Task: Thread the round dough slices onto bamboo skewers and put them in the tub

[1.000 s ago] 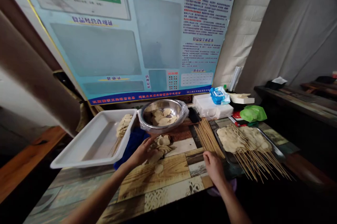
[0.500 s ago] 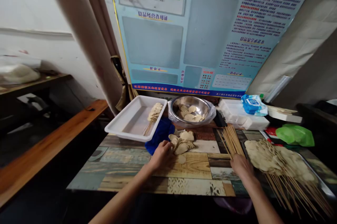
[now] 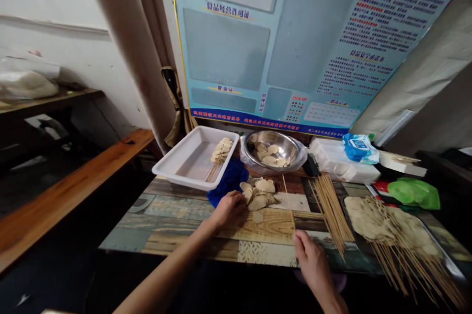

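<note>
A loose pile of pale round slices (image 3: 259, 195) lies on the patterned table (image 3: 184, 235). My left hand (image 3: 228, 208) rests at the pile's left edge, its fingers curled onto a slice there. Nearer the table's front edge, my right hand (image 3: 310, 261) is closed on the lower end of a single thin bamboo skewer (image 3: 288, 201). The skewer points away from me towards the steel bowl (image 3: 254, 159), which holds more slices. A bundle of bare skewers (image 3: 331, 204) lies just right of the single one.
A white plastic tray (image 3: 184, 169) at the back left holds a few skewered slices (image 3: 220, 150), with a blue cloth (image 3: 229, 180) beside it. On the right, a metal tray carries several loaded skewers (image 3: 387, 228). White boxes (image 3: 337, 162), a wipes pack (image 3: 359, 146) and a green bag (image 3: 413, 191) stand behind.
My right hand has left the skewer bundle and drawn back towards me with one skewer in it. My left hand stays at the slice pile. The view has shifted slightly.
</note>
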Available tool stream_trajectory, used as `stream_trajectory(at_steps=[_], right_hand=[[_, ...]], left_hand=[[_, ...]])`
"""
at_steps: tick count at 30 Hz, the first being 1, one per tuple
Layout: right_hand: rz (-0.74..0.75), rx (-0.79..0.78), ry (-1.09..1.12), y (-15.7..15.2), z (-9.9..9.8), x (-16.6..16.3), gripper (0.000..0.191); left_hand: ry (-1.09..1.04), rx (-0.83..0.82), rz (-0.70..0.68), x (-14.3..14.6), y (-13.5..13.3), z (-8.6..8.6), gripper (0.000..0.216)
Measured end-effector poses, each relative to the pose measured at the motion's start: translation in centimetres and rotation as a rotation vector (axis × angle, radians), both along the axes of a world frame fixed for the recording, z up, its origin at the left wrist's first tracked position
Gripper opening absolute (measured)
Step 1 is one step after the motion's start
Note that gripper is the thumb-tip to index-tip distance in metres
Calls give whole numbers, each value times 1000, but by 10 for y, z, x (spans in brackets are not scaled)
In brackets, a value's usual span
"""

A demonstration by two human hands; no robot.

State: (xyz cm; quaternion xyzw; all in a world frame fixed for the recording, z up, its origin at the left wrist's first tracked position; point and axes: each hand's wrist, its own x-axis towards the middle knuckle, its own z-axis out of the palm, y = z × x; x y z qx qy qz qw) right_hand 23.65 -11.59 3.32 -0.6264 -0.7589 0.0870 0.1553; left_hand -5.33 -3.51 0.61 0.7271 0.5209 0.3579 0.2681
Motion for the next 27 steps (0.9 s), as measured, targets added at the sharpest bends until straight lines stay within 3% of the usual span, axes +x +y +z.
stream_trajectory(at_steps=[4,7,10,17,27], right_hand=[[96,39,96,-28,-1,-19,64],[194,78,244,-45,0,-29,51],[303,83,386,-57,-4,-36,36],[319,42,463,-63,-18,-35,30],[344,22,469,-62,-20,-31,28]], left_hand=[[-360,-149,123,-3,8,4,12],[-839,-357,244,-1,8,10,16],[-1132,-504,235,5,2,16,17],[-1316,-607,148,16,-4,23,23],[-1248,-530,139,26,-11,36,30]])
